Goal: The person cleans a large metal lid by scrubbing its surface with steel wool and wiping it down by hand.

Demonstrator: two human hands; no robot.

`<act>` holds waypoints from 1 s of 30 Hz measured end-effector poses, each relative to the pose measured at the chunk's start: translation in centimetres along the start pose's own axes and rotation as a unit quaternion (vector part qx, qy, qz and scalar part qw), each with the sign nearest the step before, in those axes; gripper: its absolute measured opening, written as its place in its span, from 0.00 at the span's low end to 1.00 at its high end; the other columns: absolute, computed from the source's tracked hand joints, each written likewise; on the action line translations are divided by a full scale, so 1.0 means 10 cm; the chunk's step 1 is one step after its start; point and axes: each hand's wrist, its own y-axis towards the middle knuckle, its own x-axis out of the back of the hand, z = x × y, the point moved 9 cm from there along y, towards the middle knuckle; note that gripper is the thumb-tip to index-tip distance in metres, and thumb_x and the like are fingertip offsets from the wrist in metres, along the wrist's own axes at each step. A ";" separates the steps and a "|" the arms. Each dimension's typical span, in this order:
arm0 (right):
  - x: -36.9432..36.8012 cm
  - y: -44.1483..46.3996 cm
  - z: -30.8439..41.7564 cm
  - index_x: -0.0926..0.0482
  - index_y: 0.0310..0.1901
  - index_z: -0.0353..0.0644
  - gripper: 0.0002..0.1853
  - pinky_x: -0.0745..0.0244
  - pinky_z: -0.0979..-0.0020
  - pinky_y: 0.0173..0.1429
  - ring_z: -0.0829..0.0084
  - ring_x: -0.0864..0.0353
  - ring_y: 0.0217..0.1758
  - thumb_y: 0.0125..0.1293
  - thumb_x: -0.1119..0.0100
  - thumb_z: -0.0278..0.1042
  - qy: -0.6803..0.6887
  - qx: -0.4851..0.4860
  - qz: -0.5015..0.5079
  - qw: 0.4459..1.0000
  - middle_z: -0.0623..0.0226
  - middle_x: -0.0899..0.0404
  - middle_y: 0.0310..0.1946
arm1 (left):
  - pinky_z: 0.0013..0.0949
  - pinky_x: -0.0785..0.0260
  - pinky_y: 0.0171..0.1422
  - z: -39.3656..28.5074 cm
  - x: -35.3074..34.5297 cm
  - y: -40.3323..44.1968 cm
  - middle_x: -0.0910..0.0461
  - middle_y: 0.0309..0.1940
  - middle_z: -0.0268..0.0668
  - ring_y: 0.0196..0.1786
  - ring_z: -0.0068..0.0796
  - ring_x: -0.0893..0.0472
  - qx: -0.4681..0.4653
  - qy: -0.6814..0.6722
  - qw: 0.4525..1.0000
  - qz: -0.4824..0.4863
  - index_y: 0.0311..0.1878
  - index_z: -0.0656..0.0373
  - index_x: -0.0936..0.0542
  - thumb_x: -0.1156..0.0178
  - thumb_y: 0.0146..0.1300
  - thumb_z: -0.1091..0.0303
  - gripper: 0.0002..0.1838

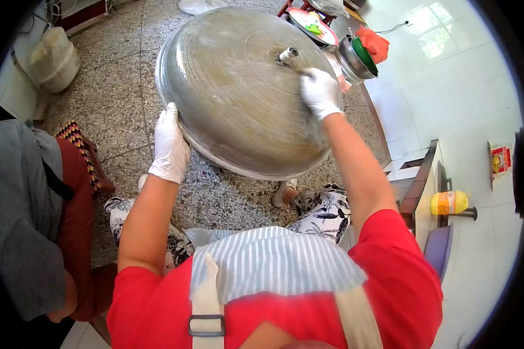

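A large round metal pot lid with a domed, streaked wet surface is tilted in front of me. Its short knob sticks up near the upper right. My left hand, in a white glove, grips the lid's lower left rim. On the right part of the dome, just below the knob, is my right hand, gloved too and slightly blurred. Its fingers are closed against the surface around a small dark thing, mostly hidden.
Another person is close on my left, by a woven-topped stool. Metal basins with an orange-red bag and a tray stand beyond the lid. A yellow bottle is at right, a whitish container at far left.
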 end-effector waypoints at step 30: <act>0.35 -0.65 -0.86 0.14 0.37 0.48 0.08 0.23 0.58 0.46 0.58 0.18 0.37 0.59 0.43 0.34 -0.044 -0.083 0.025 0.995 0.59 0.16 0.36 | 0.45 0.43 0.73 0.16 -0.01 0.04 0.35 0.66 0.49 0.66 0.44 0.33 0.025 -0.039 0.999 0.007 0.65 0.68 0.36 0.58 0.75 0.58 0.25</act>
